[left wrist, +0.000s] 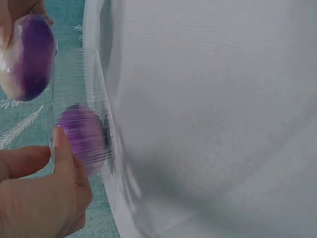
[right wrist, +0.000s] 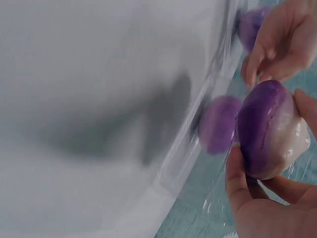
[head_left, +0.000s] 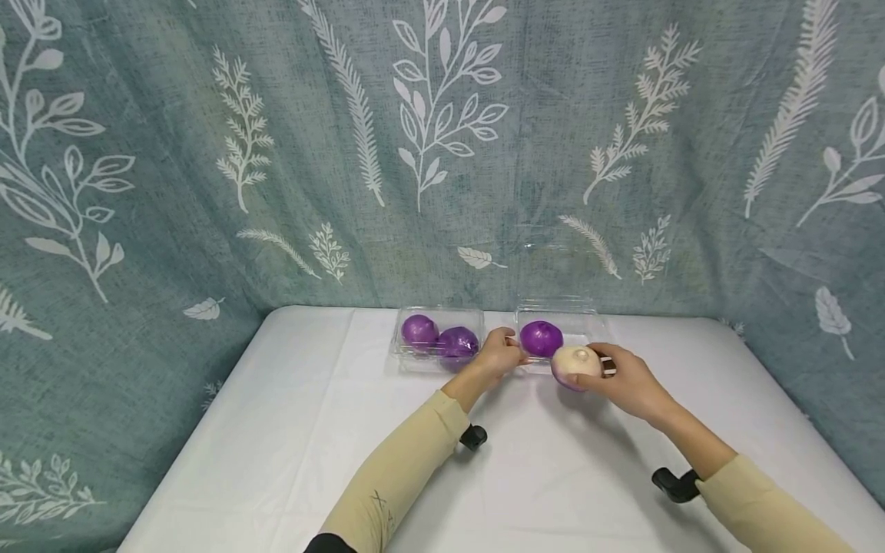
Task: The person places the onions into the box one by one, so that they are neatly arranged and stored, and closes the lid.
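My right hand [head_left: 627, 382] grips a glossy purple-and-white turnip [head_left: 578, 366] between thumb and fingers, its white end up. It is held just over the front right of an open clear plastic container [head_left: 588, 330]. Inside that container, on the left, sits another purple turnip [head_left: 541, 339]. My left hand [head_left: 496, 355] pinches the container's near left edge, thumb and forefinger at the thin wall in the left wrist view. The held turnip [right wrist: 267, 131] partly overlaps the container in the right wrist view.
Left of my left hand stands a second clear container [head_left: 402, 361] with two purple turnips [head_left: 419, 331] in it. Both containers are near the back edge of a white-covered table [head_left: 290, 430]. A green leaf-patterned cloth [head_left: 442, 261] hangs right behind.
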### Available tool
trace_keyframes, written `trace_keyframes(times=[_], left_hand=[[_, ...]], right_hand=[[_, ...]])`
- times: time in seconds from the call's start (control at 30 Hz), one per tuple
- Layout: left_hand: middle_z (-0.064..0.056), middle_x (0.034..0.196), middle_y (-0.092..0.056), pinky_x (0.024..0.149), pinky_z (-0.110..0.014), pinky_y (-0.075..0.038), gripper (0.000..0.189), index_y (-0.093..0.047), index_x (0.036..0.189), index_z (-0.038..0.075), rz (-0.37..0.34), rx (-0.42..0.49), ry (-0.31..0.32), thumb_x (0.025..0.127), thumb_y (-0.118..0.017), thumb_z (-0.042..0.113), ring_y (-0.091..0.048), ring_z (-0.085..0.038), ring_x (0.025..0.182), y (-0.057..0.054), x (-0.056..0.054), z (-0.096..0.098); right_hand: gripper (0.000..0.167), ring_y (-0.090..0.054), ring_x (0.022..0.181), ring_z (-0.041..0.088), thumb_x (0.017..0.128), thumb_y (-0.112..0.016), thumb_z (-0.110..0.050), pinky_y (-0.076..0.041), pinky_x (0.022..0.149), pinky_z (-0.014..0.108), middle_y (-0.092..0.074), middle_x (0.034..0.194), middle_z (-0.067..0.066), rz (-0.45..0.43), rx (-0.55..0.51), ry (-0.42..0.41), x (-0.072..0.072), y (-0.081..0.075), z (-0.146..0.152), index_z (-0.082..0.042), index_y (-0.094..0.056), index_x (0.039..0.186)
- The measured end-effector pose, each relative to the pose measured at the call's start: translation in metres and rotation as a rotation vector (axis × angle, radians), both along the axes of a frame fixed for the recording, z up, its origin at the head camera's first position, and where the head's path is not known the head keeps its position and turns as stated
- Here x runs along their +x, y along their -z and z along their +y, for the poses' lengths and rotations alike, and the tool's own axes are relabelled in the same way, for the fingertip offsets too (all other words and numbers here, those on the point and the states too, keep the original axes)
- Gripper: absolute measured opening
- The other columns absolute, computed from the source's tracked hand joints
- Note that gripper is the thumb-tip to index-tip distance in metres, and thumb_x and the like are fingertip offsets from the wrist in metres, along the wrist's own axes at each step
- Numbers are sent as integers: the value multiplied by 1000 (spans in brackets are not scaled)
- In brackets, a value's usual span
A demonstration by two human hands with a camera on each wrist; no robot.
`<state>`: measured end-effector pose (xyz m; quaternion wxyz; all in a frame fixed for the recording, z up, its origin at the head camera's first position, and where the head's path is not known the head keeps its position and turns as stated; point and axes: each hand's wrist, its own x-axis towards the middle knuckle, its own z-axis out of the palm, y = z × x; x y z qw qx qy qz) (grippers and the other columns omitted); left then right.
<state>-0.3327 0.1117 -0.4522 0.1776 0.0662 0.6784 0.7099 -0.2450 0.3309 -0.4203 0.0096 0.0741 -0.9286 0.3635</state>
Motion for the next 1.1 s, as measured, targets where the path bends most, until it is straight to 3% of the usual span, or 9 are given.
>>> trace_keyframes(times=[0.57,0.77,1.1], left_hand=[[-23,121,-52,95,-31,-62,66,-30,153,-13,-8,-21,10,92,-54,-17,-64,-27,100,-1,1,-1],[-24,119,-54,91,-29,-63,62,-33,150,-14,11,-38,-13,91,-52,-19,-64,-25,95,1,0,1],[-26,119,-54,90,-29,-64,62,-31,149,-16,10,-11,-20,91,-50,-20,-61,-21,89,0,1,2]], right_hand=[[76,-61,111,45,94,-76,-32,-63,79,49,-55,134,33,147,87,18,-35,-5,30,12,-43,146],[75,-61,111,47,94,-76,-31,-63,79,51,-55,133,35,152,114,20,-48,0,35,13,-44,145],[79,-54,120,55,91,-79,-30,-55,94,65,-52,137,40,154,181,30,-63,6,34,17,-43,144]])
